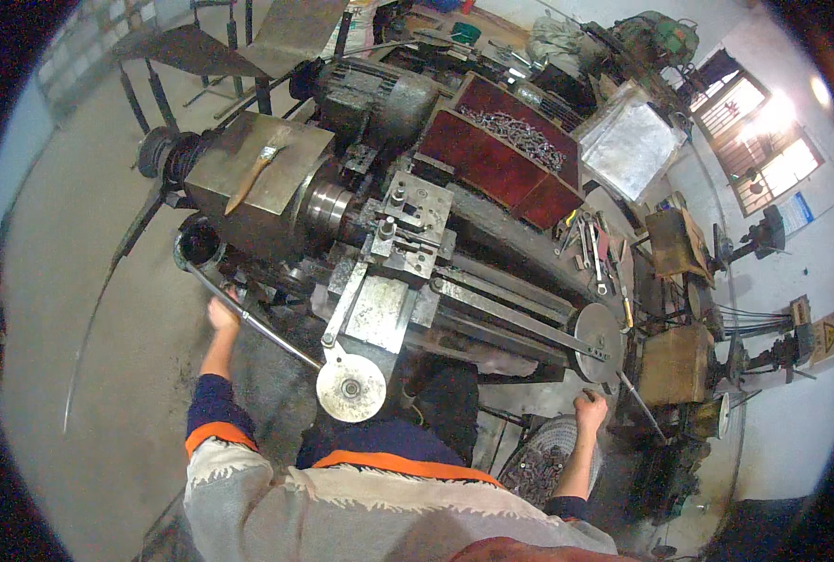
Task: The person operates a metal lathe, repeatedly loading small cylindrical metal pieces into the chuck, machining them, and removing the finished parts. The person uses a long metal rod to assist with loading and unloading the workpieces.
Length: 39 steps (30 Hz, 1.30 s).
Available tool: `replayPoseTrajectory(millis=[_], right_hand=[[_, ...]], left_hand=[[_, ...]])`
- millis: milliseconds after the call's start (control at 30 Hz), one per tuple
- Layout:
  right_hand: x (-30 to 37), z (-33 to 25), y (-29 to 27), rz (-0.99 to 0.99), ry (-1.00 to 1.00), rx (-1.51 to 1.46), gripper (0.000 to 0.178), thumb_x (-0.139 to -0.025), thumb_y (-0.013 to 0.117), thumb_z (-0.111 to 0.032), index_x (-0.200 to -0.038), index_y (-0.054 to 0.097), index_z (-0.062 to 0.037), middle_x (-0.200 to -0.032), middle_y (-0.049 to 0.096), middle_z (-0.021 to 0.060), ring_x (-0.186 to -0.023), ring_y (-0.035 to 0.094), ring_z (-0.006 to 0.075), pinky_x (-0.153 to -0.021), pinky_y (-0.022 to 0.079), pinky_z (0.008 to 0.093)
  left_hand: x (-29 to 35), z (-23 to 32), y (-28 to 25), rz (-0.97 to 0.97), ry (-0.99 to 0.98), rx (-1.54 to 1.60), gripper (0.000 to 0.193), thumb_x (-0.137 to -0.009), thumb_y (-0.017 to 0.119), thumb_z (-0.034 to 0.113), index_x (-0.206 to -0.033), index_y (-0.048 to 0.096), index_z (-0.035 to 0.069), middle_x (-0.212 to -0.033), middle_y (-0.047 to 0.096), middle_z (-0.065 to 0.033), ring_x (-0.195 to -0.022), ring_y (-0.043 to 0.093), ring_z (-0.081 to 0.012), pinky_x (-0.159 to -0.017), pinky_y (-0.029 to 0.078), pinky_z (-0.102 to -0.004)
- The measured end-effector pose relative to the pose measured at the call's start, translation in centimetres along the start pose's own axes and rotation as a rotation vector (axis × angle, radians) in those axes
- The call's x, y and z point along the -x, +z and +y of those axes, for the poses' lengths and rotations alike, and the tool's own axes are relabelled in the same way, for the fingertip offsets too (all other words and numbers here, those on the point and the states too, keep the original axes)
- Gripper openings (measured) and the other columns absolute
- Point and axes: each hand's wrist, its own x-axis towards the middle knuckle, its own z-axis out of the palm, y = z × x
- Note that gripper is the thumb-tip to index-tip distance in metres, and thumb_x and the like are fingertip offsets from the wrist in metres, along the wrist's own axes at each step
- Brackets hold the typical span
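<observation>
The person stands at a metal lathe (389, 234) and works it with 2 hands. The left hand (222, 314) reaches forward to a long steel lever (258, 323) that runs from near the headstock toward the round handwheel (349, 386) at the front of the carriage. The fingers seem wrapped on the lever, but they are small in the view, so the grip is not fully sure. The left forearm is stretched out, nearly straight.

The right hand (589, 409) is low on the right side, clenched as a fist on a thin rod or handle (637, 403) just under the grey disc (597, 342) at the end of the bed. What exactly it grasps I cannot tell. The right elbow is bent and the forearm goes up from the body.

To do this step well, I think the lever must move slowly and with steady pull, and the sleeve stays away from the chuck (328, 208). A brush (258, 169) lies on the headstock cover, and wrenches (590, 248) lie on the far side of the bed
</observation>
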Motion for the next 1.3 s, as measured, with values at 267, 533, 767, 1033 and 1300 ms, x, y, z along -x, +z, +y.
replayPoseTrajectory(millis=[267, 533, 767, 1033, 1300], right_hand=[[-2.6, -8.8, -5.5, -0.01, -0.104, -0.083, 0.032, -0.061, 0.057, -0.011, -0.09, 0.067, 0.0001, -0.084, 0.064, 0.0212, -0.082, 0.064, 0.0291, -0.076, 0.047, 0.0339], [-5.2, -32.0, -7.3, -0.064, -0.685, -0.406, 0.033, -0.06, 0.063, -0.01, -0.091, 0.065, -0.0021, -0.083, 0.065, 0.0145, -0.078, 0.063, 0.0227, -0.074, 0.048, 0.0313], [-0.5, -51.9, -1.9, -0.162, -1.442, -0.423, 0.029, -0.052, 0.064, -0.02, -0.078, 0.067, -0.0072, -0.082, 0.063, 0.0093, -0.079, 0.053, 0.0291, -0.071, 0.045, 0.0378], [1.8, -55.9, -0.5, -0.454, -1.276, 0.008, 0.023, -0.053, 0.061, -0.024, -0.066, 0.067, -0.006, -0.072, 0.064, 0.0172, -0.079, 0.061, 0.0316, -0.071, 0.05, 0.0382], [1.8, -53.9, -2.3, -0.181, -1.378, -0.056, 0.028, -0.053, 0.062, -0.023, -0.077, 0.069, -0.0095, -0.085, 0.064, 0.0087, -0.092, 0.054, 0.0287, -0.093, 0.035, 0.0429]], left_hand=[[-1.2, -3.0, -3.6, -0.328, 0.272, -0.122, 0.02, -0.07, 0.061, 0.019, -0.083, 0.062, 0.005, -0.08, 0.063, -0.0174, -0.079, 0.061, -0.0337, -0.072, 0.049, -0.0426], [-2.5, -2.4, -7.6, -0.404, 0.177, -0.196, 0.028, -0.075, 0.059, 0.022, -0.098, 0.06, 0.008, -0.092, 0.062, -0.0165, -0.088, 0.06, -0.0336, -0.076, 0.047, -0.0442], [-5.0, -4.5, -29.3, 0.238, 0.096, 0.025, 0.032, -0.085, 0.053, 0.029, -0.109, 0.058, 0.009, -0.089, 0.064, -0.0157, -0.082, 0.062, -0.0302, -0.068, 0.048, -0.0394], [3.5, -5.2, -29.8, 0.12, -0.131, -0.293, 0.05, -0.076, 0.059, 0.045, -0.107, 0.057, 0.006, -0.088, 0.063, -0.0185, -0.082, 0.061, -0.0355, -0.07, 0.048, -0.0438], [7.3, -1.3, -27.7, 0.138, -0.045, -0.261, 0.044, -0.074, 0.063, 0.032, -0.107, 0.054, 0.003, -0.078, 0.062, -0.0197, -0.074, 0.061, -0.0371, -0.065, 0.048, -0.046]])
